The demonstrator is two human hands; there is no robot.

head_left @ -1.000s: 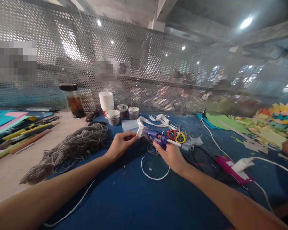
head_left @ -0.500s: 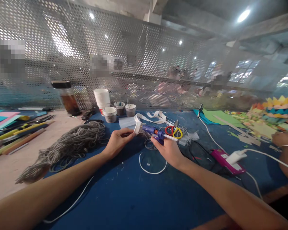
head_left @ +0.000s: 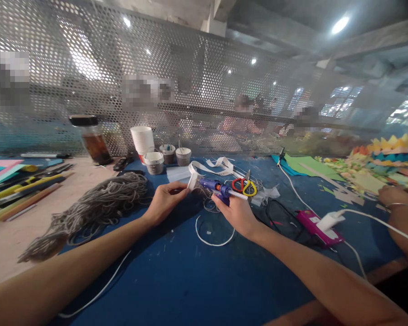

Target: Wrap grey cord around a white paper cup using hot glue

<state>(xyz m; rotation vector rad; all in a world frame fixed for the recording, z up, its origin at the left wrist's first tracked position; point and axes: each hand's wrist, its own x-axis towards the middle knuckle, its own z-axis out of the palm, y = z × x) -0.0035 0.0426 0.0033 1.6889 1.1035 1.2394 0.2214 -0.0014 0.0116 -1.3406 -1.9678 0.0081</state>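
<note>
Between thumb and fingers, my left hand (head_left: pixel 166 199) pinches the end of a white ribbon (head_left: pixel 192 180), whose printed length curls back over the table. My right hand (head_left: pixel 236 210) is wrapped round a blue glue gun (head_left: pixel 212 185) with a clear glue stick poking out of its rear. The gun's nozzle points left, close to the ribbon at my left fingertips; whether it touches I cannot tell. Just behind the gun lie scissors (head_left: pixel 245 186) with red and yellow handles. A loop of white cord (head_left: pixel 215 244) lies below my hands.
Left of my hands is a bundle of grey cord (head_left: pixel 98 206). Small cups (head_left: pixel 154 163), stacked paper cups (head_left: pixel 143 140) and a jar of brown liquid (head_left: pixel 95 145) stand behind. At right are a magenta power strip (head_left: pixel 318 228) and another person's hand (head_left: pixel 396 197).
My hands hold almost the same pose, ribbon and glue gun still close together. The whole view has shifted slightly. At right, the other person's hand has moved a little.
</note>
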